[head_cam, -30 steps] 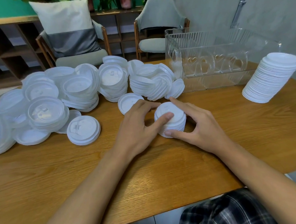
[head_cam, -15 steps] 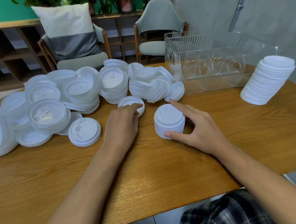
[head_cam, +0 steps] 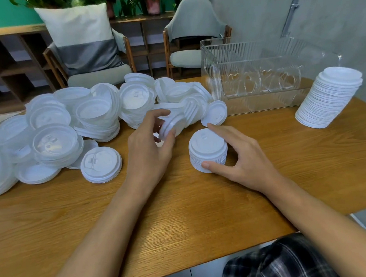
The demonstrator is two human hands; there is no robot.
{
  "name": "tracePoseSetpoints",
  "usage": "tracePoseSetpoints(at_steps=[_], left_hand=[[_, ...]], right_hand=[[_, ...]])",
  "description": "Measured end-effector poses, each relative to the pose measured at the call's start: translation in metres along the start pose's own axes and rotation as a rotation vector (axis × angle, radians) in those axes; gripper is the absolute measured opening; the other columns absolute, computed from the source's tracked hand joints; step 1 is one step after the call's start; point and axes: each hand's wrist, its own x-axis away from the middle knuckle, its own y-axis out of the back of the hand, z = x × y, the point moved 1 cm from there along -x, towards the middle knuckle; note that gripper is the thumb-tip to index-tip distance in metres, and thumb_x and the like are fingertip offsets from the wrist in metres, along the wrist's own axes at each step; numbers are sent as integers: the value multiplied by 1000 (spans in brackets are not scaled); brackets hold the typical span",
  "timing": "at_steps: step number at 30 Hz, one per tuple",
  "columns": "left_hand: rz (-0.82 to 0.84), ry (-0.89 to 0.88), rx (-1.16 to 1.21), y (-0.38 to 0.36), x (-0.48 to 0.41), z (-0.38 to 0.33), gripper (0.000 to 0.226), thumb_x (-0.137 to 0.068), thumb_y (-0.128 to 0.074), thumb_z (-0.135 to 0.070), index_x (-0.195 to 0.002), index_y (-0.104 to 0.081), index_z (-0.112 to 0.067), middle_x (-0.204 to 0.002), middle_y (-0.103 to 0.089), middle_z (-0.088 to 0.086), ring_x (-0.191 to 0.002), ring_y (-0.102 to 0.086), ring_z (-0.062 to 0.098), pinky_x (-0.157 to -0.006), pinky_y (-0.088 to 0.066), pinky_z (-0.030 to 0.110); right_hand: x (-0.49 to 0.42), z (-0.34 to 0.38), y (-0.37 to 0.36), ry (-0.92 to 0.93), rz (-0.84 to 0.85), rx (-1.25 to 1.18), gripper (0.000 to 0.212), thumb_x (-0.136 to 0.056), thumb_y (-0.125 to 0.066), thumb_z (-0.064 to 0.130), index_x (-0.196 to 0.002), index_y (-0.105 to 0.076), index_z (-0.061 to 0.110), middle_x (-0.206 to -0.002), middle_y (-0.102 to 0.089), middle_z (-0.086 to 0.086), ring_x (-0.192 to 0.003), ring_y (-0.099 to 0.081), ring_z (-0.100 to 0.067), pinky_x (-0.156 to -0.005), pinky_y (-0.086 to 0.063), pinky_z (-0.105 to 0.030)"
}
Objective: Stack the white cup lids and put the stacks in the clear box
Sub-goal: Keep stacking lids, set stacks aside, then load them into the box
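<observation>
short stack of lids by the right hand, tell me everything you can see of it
The short stack is a pile of round white cup lids, thin plastic by the look, nested evenly and upright on the wooden table. Its top lid faces up, with a small mark near the far edge. The right hand holds it, thumb at the near base, index finger on the far top edge. The left hand grips a tilted lid beside it, apart from it.
</observation>
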Motion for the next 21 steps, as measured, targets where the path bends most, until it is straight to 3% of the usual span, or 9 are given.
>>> tracePoseSetpoints(at_steps=[4, 8, 13, 16, 18, 21], left_hand=[[-87, 72, 108, 2, -1, -2, 27, -96, -72, -15, -122, -69, -21, -98, -69, -11, -89, -65, 8, -76, -51, 17], [-115, 214, 299, 3, -3, 0, 23, -99, -68, -14, -120, -70, -22, -91, -71, -2, -80, -64, 16, -74, -53, 23], [59, 306, 406, -4, -1, 1, 22, -101, -67, -17, -120, -72, -26, -76, -73, 7, -73, -69, 21, -80, -60, 44], [168, 264, 315, -12, 5, -4, 20, -101, -69, -25, -120, -72, -29, -66, -68, 1, -69, -69, 22, -71, -54, 26], [199, 252, 247, -15, 9, -6, 16, -100, -69, -29, -115, -74, -30, -64, -65, 1, -65, -64, 19, -64, -44, 15], [265, 222, 159, -18, 13, -7, 15, -100, -69, -34, -112, -74, -28, -66, -65, -4, -60, -56, 6, -63, -40, 11]], right_hand=[[0, -1, 0, -2, -7, 21, 85, -86, -77, 56, -157, -44, 23, -148, -53, 12, -139, -46, 0, -112, -37, -16], [0, 0, 1, -16, -5, -1, 87, -86, -80, 53, -159, -40, 27, -145, -53, 14, -136, -48, -1, -110, -41, -19], [0, 4, 3, -13, -6, -11, 91, -85, -82, 47, -161, -33, 33, -149, -51, 17, -138, -47, 2, -111, -42, -21], [0, 6, 3, -10, 5, -23, 92, -86, -82, 46, -161, -31, 37, -150, -49, 18, -138, -44, 7, -110, -35, -10], [0, 6, 2, 11, 0, -25, 88, -86, -82, 44, -160, -35, 33, -149, -51, 15, -138, -45, 5, -110, -35, -11], [0, 5, 2, 40, -4, -8, 81, -87, -80, 45, -157, -43, 28, -145, -54, 11, -135, -49, -1, -110, -40, -16]])
